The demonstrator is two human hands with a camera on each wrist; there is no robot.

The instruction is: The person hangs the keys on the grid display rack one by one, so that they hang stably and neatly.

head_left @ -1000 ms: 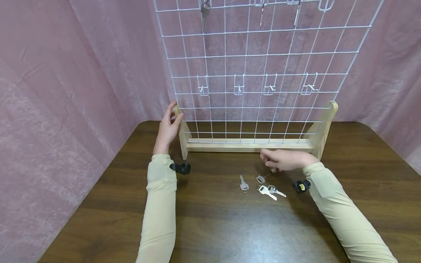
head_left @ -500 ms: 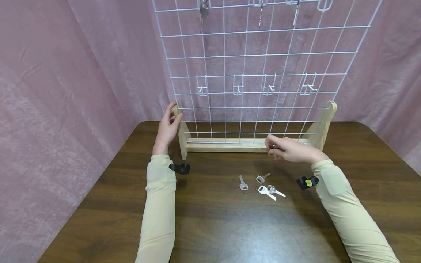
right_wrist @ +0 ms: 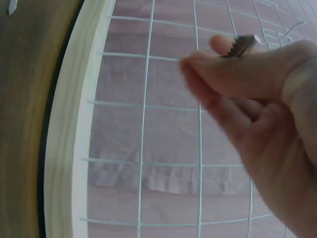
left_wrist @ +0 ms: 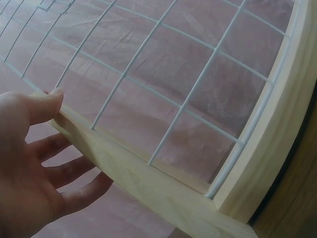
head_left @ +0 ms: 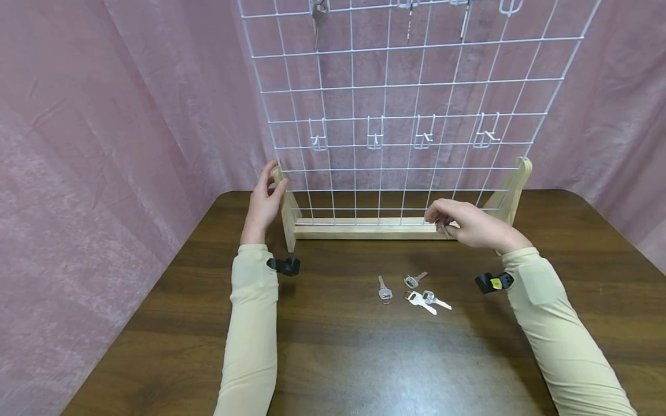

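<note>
While the left hand (head_left: 263, 207) grips a wooden upright (head_left: 288, 223), the right hand (head_left: 468, 223) (pointing leftward) pinches a key (right_wrist: 242, 45).

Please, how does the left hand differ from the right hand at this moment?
The left hand grips the wooden stand at its side, while the right hand pinches a key. In the head view, the left hand reaches upward; the right hand points leftward. Both hands are bare, with pale sleeves.
</note>
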